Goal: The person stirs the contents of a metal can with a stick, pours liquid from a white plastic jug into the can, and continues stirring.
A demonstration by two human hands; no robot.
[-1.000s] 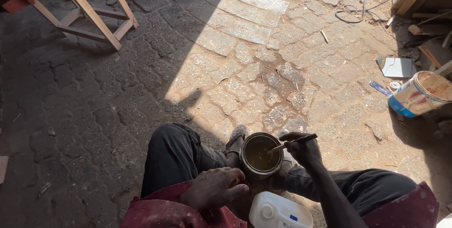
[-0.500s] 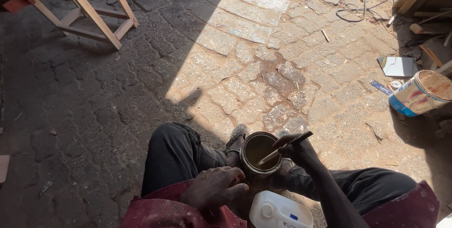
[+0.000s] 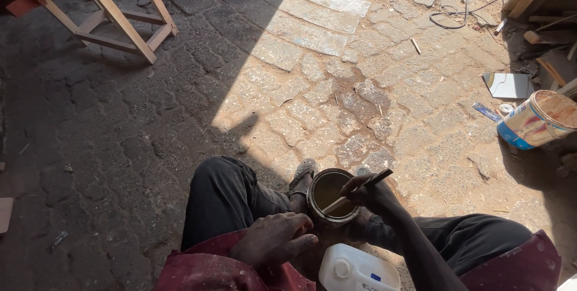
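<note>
A person sits on the paving at the bottom centre of the frame, legs in black trousers bent to either side. Between the legs, at lower centre, stands a round tin, open at the top and holding a brownish liquid. The right hand is closed around a stick, which slants from the upper right down into the tin, its lower end in the liquid. The left hand lies lower left of the tin, on a red cloth over the lap, fingers loosely curled and grasping nothing; its fingertips are just beside the tin wall, and contact cannot be confirmed. A white plastic jug with a capped neck lies at the bottom edge, directly below the tin. One sandalled foot shows just left of the tin. At the right edge of the frame a paint-stained bucket stands tilted on the stones, well apart from the person. A wooden frame occupies the upper left, in shadow. A cable lies coiled at the upper right.
</note>
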